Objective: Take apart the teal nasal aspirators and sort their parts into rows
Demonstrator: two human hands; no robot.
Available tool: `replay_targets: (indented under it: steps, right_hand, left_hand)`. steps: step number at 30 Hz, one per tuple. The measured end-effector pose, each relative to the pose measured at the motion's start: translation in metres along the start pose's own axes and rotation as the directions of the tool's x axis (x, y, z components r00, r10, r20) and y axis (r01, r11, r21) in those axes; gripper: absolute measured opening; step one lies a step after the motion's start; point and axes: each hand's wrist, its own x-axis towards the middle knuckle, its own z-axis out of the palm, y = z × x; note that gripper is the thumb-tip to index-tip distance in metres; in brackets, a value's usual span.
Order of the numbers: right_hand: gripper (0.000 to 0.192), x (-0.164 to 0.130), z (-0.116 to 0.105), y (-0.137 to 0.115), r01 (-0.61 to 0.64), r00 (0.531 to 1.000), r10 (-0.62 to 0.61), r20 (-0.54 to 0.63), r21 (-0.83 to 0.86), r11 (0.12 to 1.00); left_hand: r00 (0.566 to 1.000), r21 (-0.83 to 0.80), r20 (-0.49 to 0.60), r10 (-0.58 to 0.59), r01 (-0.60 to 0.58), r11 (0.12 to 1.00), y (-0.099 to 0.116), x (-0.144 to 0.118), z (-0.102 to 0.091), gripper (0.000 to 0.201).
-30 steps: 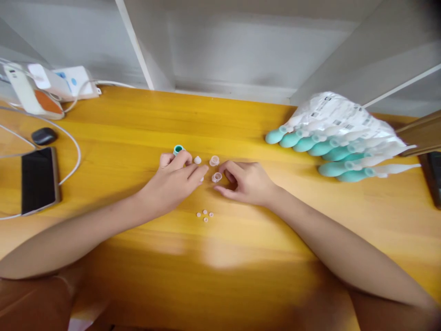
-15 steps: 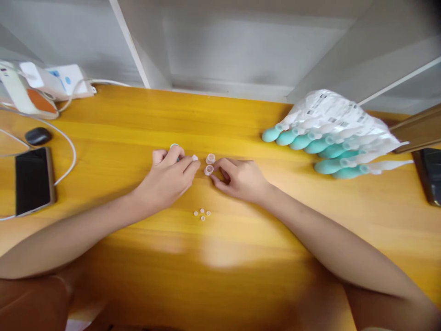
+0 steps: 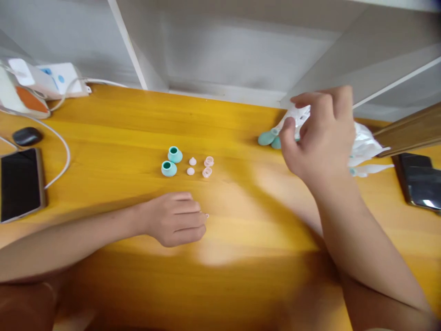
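While the left hand (image 3: 175, 219) is rested loosely curled on the wooden table (image 3: 241, 257), the packet pile (image 3: 361, 142) at far right is touched by the right hand (image 3: 320, 133), fingers half-curled, grip unclear.

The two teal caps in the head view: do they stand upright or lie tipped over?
Upright. Both teal caps sit on their wide bases on the table, with the round dark openings facing up.
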Motion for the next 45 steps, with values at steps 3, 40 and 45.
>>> replay_targets:
  steps: [3,40,45]
  right_hand:
    - [0.028,0.004,0.005,0.012,-0.021,0.994,0.019,0.111,0.020,1.000]
    - [0.050,-0.085,0.037,-0.083,0.398,0.870,-0.475,-0.134,0.759,0.516]
    - [0.035,-0.084,0.037,-0.086,0.365,0.872,-0.469,-0.142,0.826,0.430]
  left_hand:
    - [0.996,-0.109,0.078,0.039,-0.030,0.994,-0.003,-0.007,0.003,0.029]
    - [0.624,-0.871,0.486,-0.612,0.405,-0.278,0.008,-0.014,0.017,0.066]
    - [0.629,-0.885,0.457,-0.628,0.388,-0.256,0.004,-0.013,0.013,0.062]
